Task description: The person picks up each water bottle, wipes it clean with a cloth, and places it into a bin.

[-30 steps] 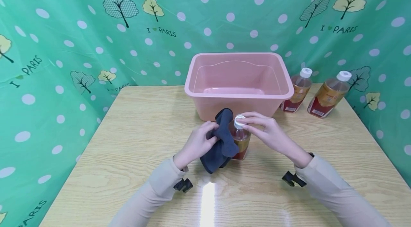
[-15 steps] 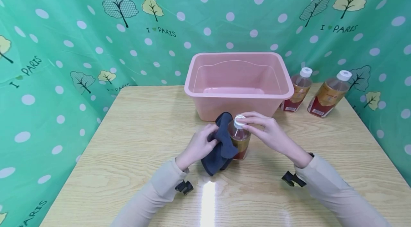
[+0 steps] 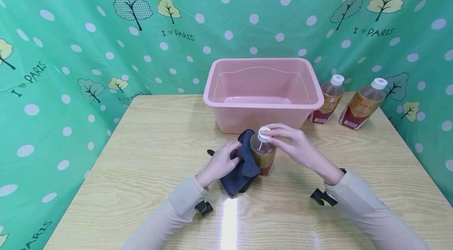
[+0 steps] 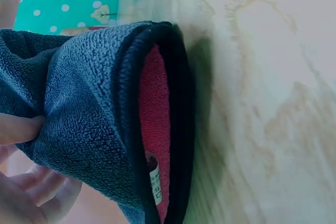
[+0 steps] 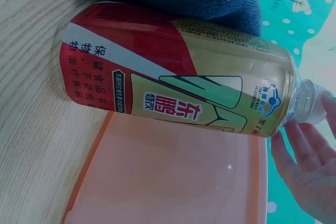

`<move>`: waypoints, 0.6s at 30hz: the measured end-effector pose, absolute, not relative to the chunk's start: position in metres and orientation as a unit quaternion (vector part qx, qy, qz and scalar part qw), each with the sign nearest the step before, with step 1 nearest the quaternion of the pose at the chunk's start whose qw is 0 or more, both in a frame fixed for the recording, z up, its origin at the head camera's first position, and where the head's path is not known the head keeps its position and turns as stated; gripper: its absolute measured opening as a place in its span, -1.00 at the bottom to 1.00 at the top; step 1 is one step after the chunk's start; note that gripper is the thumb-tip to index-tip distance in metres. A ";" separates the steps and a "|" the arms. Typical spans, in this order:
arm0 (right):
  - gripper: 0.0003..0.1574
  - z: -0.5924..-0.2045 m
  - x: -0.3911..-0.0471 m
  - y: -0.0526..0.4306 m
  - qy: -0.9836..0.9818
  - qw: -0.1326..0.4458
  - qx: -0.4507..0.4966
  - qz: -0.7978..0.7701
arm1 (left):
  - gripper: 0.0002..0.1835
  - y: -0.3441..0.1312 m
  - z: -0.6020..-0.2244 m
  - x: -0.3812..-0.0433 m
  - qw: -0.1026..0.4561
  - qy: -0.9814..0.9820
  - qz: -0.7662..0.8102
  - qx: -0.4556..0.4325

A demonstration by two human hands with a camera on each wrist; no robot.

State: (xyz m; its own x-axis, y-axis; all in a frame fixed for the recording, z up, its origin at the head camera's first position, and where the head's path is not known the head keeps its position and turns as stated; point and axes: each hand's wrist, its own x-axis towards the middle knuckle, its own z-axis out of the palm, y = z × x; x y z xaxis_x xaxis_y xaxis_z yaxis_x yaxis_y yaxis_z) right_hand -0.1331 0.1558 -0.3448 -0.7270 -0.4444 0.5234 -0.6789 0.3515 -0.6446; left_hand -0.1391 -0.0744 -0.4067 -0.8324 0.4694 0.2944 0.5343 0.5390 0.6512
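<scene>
The left hand (image 3: 220, 162) pinches a dark cloth (image 3: 249, 160), apparently touching the left side of the bottle (image 3: 263, 156), which stands on the bench (image 3: 159, 144) below the right hand (image 3: 294, 144), which pinches the white cap (image 3: 263, 135).

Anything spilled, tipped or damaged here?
Nothing stands out: the bottle the right hand holds and the two bottles beside the pink tub stand upright, no spill shows; the bright streak near the cloth looks like glare.
</scene>
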 end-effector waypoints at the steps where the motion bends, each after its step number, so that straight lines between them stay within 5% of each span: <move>1: -0.67 -0.345 -0.133 0.156 -0.812 0.129 0.346 0.453 | -0.69 -0.074 -0.408 -0.139 0.042 -0.876 -0.384 -0.288; 18: -0.68 -0.345 -0.133 0.155 -0.812 0.132 0.346 0.451 | -0.78 -0.073 -0.426 -0.145 -0.016 -0.902 -0.311 -0.298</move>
